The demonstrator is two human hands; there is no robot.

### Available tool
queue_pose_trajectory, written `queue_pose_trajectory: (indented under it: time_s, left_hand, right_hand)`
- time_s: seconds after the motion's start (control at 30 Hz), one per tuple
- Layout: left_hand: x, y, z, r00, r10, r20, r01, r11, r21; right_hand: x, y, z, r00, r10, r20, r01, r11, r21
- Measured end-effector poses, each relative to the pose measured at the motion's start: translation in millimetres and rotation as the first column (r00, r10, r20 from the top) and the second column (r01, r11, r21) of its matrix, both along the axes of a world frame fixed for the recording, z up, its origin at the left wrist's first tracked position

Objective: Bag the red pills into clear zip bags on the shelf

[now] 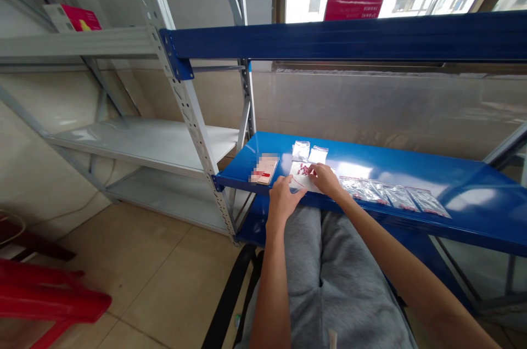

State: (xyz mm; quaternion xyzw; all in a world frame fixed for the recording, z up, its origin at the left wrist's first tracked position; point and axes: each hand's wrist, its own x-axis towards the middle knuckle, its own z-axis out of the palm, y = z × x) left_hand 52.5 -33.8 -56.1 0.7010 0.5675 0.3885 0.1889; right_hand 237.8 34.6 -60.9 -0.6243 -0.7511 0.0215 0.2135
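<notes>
My view: right hand [325, 180] pressed together over small red pellets [303, 169], pinch unclear.
Left hand [284, 198] spread on clear bag [298, 184], seemingly pinning it to blue steel shelf [453, 187].

Both bare arms reach forward and angle in toward each other, and the hands nearly meet in front of the person. The left forearm [272, 283] rises almost straight up from the bottom of the view, with a slight bend at the wrist [276, 223]. The left grip [284, 201], a bare hand, lies palm down with its fingers [293, 189] stretched out and a little apart. The right forearm [407, 277] comes in on a long slant from the lower right. The right grip [325, 180] turns inward, back of the hand up, its fingers bunched. Whether those fingers pinch anything is too small to tell.
</notes>
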Motion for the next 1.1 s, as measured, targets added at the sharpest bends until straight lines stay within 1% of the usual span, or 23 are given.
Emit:
queue_pose_trajectory:
  time_s: [0.17,0.33,0.57,0.63,0.7,0.73,0.8,0.83,0.9,0.97,1.03,1.07,1.1]
  left_hand:
    - [-0.4,0.7,-3.2,1.000,0.009,0.003,-0.009,1.000,0.015]
    - [-0.2,1.7,-4.4,1.000,0.003,0.007,-0.003,1.000,0.023]
    - [-0.8,1.1,-2.7,1.000,-0.002,-0.003,0.002,1.000,0.017]
    - [-0.9,0.5,-2.0,1.000,-0.003,-0.001,0.003,1.000,0.015]
    - [-0.4,0.1,-1.3,1.000,-0.004,0.003,0.004,1.000,0.015]
    - [0.1,-0.1,-0.9,1.000,-0.006,0.003,0.006,1.000,0.017]
    - [1.8,-0.3,0.1,1.000,-0.018,0.004,0.017,1.000,0.016]
    - [2.9,-0.4,0.6,1.000,-0.026,0.005,0.026,1.000,0.016]
    - [5.2,-0.6,1.6,0.999,-0.041,0.010,0.041,0.999,0.018]
    - [7.0,-0.9,2.3,0.999,-0.045,0.013,0.045,0.999,0.026]
    - [7.8,-1.1,2.5,0.999,-0.049,0.011,0.049,0.998,0.033]
    - [7.7,-1.2,2.5,0.999,-0.049,0.009,0.048,0.998,0.035]
    - [7.5,-1.2,2.3,0.999,-0.046,0.006,0.046,0.998,0.037]
  right_hand:
    - [6.0,1.3,-2.9,0.999,-0.040,-0.010,0.040,0.999,-0.002]
    - [8.4,3.6,-4.0,1.000,-0.017,0.006,0.017,1.000,-0.009]
    - [9.2,6.1,-6.3,1.000,-0.008,-0.026,0.008,1.000,0.010]
    - [10.0,5.7,-4.5,0.998,-0.009,-0.061,0.010,1.000,0.019]
    - [10.6,3.1,-0.5,0.990,-0.004,-0.142,0.006,1.000,0.017]
    - [10.5,0.5,2.2,0.981,0.018,-0.194,-0.016,1.000,0.011]
    - [9.0,-7.0,8.7,0.948,0.113,-0.297,-0.120,0.993,-0.004]
    - [7.5,-11.4,12.3,0.925,0.182,-0.335,-0.195,0.981,-0.007]
    - [3.9,-20.0,19.2,0.872,0.314,-0.375,-0.341,0.940,-0.006]
    - [0.8,-25.5,24.5,0.839,0.390,-0.380,-0.426,0.905,-0.011]
    - [-0.1,-25.9,26.7,0.829,0.409,-0.383,-0.449,0.893,-0.019]
    - [0.4,-24.2,26.3,0.838,0.391,-0.382,-0.431,0.902,-0.023]
    - [1.2,-21.5,24.9,0.859,0.348,-0.375,-0.385,0.923,-0.026]
